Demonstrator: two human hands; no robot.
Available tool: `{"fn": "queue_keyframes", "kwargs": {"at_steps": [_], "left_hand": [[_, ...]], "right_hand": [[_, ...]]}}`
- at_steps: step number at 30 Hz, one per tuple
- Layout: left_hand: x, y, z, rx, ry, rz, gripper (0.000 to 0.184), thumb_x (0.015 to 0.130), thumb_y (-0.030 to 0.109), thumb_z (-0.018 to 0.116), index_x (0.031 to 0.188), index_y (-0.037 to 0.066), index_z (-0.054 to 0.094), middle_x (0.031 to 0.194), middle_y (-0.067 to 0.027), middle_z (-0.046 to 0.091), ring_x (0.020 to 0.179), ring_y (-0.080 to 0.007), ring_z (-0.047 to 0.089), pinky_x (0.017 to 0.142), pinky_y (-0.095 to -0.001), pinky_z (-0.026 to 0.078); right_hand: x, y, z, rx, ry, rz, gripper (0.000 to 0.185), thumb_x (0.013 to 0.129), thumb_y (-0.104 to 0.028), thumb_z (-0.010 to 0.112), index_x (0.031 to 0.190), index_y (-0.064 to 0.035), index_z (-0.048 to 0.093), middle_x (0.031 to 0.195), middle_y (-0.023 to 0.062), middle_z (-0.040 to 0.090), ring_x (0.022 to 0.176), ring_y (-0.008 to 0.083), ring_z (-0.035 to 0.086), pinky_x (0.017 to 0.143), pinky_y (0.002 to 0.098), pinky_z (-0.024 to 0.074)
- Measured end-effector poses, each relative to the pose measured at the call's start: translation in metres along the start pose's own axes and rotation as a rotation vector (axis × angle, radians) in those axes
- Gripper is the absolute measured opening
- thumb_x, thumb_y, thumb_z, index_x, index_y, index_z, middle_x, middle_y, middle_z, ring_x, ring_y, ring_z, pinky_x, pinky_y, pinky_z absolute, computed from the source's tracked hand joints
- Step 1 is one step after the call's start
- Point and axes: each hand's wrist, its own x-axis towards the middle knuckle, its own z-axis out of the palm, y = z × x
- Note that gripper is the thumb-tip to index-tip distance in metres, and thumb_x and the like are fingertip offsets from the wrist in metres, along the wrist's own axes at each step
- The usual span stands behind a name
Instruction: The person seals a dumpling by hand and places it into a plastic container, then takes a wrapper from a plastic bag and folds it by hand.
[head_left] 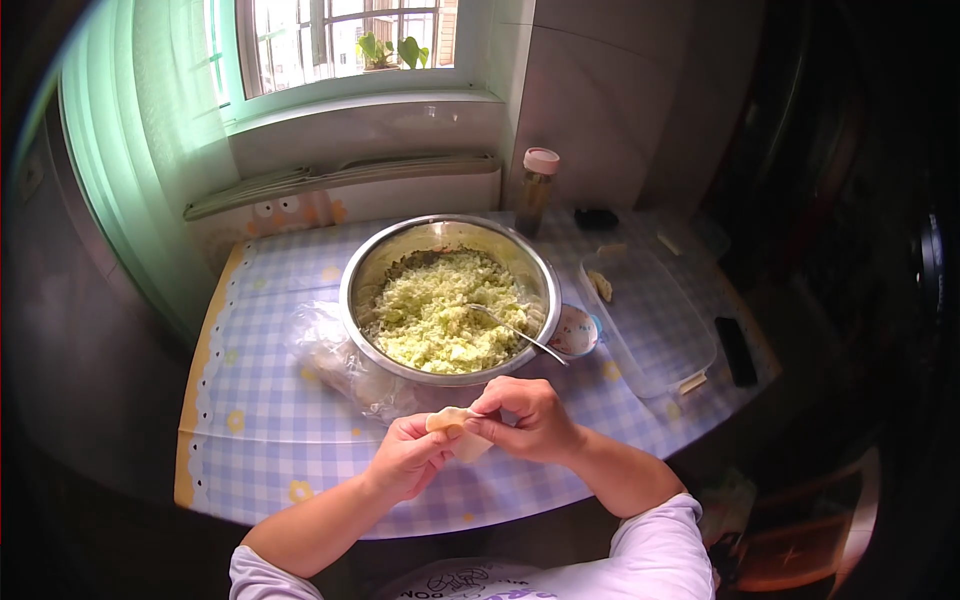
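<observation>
We see one thin, pale dough wrapper, soft and bent, held aloft just on the near side of the steel bowl.

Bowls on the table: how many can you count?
2: the large metal bowl in the middle, and a small patterned bowl just to its right. Others may be hidden in shadow.

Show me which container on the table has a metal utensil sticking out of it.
The big metal bowl of chopped food: a utensil handle leans out of it. The clear tray, small dish and pink-lidded bottle show none.
</observation>
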Motion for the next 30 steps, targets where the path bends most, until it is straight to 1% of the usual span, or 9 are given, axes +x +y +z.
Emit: {"fn": "queue_keyframes", "kwargs": {"at_steps": [4, 7, 10, 13, 16, 19, 22, 25, 30], "left_hand": [[0.002, -0.004, 0.000, 0.148, 0.091, 0.095, 0.019, 0.091, 0.012, 0.065, 0.105, 0.000, 0.067, 0.099, -0.0052, 0.067, 0.090, -0.0107, 0.060, 0.079, -0.0247, 0.048], [0.001, -0.003, 0.009, 0.341, 0.098, 0.185, 0.020, 0.092, 0.008, 0.062, 0.109, -0.001, 0.065, 0.101, -0.0053, 0.067, 0.090, -0.0094, 0.060, 0.079, -0.0244, 0.048], [-0.003, -0.004, 0.010, 0.495, 0.116, 0.213, 0.018, 0.092, 0.007, 0.061, 0.107, -0.002, 0.066, 0.099, -0.0071, 0.068, 0.090, -0.0109, 0.062, 0.079, -0.0250, 0.050], [-0.002, -0.005, 0.012, 0.590, 0.128, 0.267, 0.018, 0.092, 0.002, 0.060, 0.108, 0.001, 0.067, 0.096, -0.0035, 0.069, 0.087, -0.0066, 0.060, 0.075, -0.0221, 0.050], [-0.003, -0.006, 0.010, 0.714, 0.162, 0.315, 0.017, 0.091, 0.002, 0.061, 0.106, 0.002, 0.067, 0.094, -0.0035, 0.070, 0.085, -0.0065, 0.061, 0.075, -0.0226, 0.051], [-0.003, -0.006, 0.011, 0.730, 0.181, 0.317, 0.017, 0.090, 0.001, 0.062, 0.105, 0.002, 0.067, 0.093, -0.0040, 0.070, 0.084, -0.0064, 0.062, 0.074, -0.0227, 0.051], [-0.002, -0.009, 0.007, 0.770, 0.159, 0.366, 0.017, 0.089, 0.000, 0.062, 0.105, 0.002, 0.067, 0.093, -0.0046, 0.070, 0.084, -0.0067, 0.062, 0.073, -0.0224, 0.051], [-0.002, -0.003, 0.013, 0.816, 0.180, 0.331, 0.017, 0.089, 0.001, 0.062, 0.105, 0.002, 0.067, 0.091, -0.0040, 0.070, 0.083, -0.0067, 0.061, 0.072, -0.0222, 0.050], [-0.002, -0.001, 0.012, 0.655, 0.167, 0.247, 0.016, 0.090, 0.004, 0.062, 0.105, 0.000, 0.066, 0.092, -0.0040, 0.068, 0.084, -0.0077, 0.060, 0.074, -0.0230, 0.049]], "right_hand": [[0.003, 0.004, -0.005, -0.002, -0.053, -0.038, 0.013, 0.076, -0.006, 0.073, 0.086, -0.0041, 0.066, 0.073, 0.0058, 0.064, 0.063, 0.0178, 0.060, 0.054, 0.0287, 0.0462], [0.003, 0.002, -0.010, -0.026, -0.107, -0.046, 0.016, 0.075, -0.007, 0.073, 0.089, -0.0043, 0.066, 0.075, 0.0061, 0.065, 0.067, 0.0195, 0.062, 0.057, 0.0297, 0.0477], [0.005, -0.003, -0.014, -0.079, -0.172, -0.014, 0.018, 0.075, -0.008, 0.073, 0.092, -0.0050, 0.066, 0.077, 0.0066, 0.065, 0.069, 0.0197, 0.063, 0.061, 0.0301, 0.0497], [0.005, -0.005, -0.015, -0.076, -0.209, 0.044, 0.021, 0.076, -0.009, 0.073, 0.095, -0.0057, 0.067, 0.079, 0.0068, 0.066, 0.070, 0.0191, 0.064, 0.063, 0.0298, 0.0514], [0.005, -0.004, -0.016, -0.038, -0.213, 0.089, 0.023, 0.076, -0.009, 0.073, 0.098, -0.0060, 0.066, 0.081, 0.0067, 0.067, 0.071, 0.0181, 0.064, 0.064, 0.0292, 0.0525], [0.007, -0.012, -0.015, -0.027, -0.206, 0.163, 0.024, 0.077, -0.008, 0.072, 0.100, -0.0061, 0.066, 0.081, 0.0065, 0.067, 0.072, 0.0177, 0.065, 0.063, 0.0286, 0.0526], [0.006, -0.010, -0.015, -0.036, -0.205, 0.157, 0.024, 0.077, -0.008, 0.073, 0.099, -0.0061, 0.066, 0.080, 0.0064, 0.067, 0.071, 0.0176, 0.064, 0.063, 0.0287, 0.0525], [0.004, -0.002, -0.015, -0.034, -0.224, 0.109, 0.019, 0.077, -0.008, 0.072, 0.094, -0.0053, 0.066, 0.079, 0.0068, 0.066, 0.071, 0.0183, 0.064, 0.062, 0.0290, 0.0519], [0.005, -0.001, -0.015, -0.067, -0.169, 0.037, 0.010, 0.078, -0.007, 0.071, 0.086, -0.0034, 0.066, 0.075, 0.0078, 0.063, 0.067, 0.0211, 0.062, 0.059, 0.0312, 0.0489]]}}
